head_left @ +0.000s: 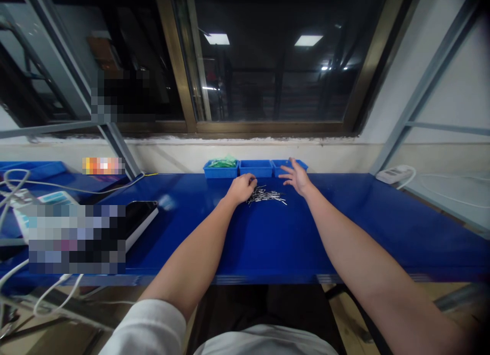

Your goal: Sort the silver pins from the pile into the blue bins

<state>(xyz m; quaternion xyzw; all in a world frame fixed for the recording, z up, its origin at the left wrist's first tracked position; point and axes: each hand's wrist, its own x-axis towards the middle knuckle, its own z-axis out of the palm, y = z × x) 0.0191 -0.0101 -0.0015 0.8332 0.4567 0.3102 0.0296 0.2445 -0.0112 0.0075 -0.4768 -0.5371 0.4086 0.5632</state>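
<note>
A loose pile of thin silvery metal rods point(268, 195) lies on the blue tabletop; their exact kind is too small to make out. At the pile's left edge rests my left hand point(242, 188), its fingers curled inward, and whatever they hold is hidden. My right hand point(299, 180) is raised to the right of the pile with fingers spread, holding nothing. Behind that hand stands the right blue bin point(302, 166), partly covered by it. The middle blue bin point(255, 169) and the left blue bin point(216, 172), with green plastic bags point(224, 162) in it, stand alongside.
A dark-topped device point(141, 214), partly blurred out, lies on the left of the blue table point(268, 253). White cables point(76, 185) run across the far left. A white power strip point(394, 174) sits at the right. Grey metal posts point(400, 110) and a window rise behind.
</note>
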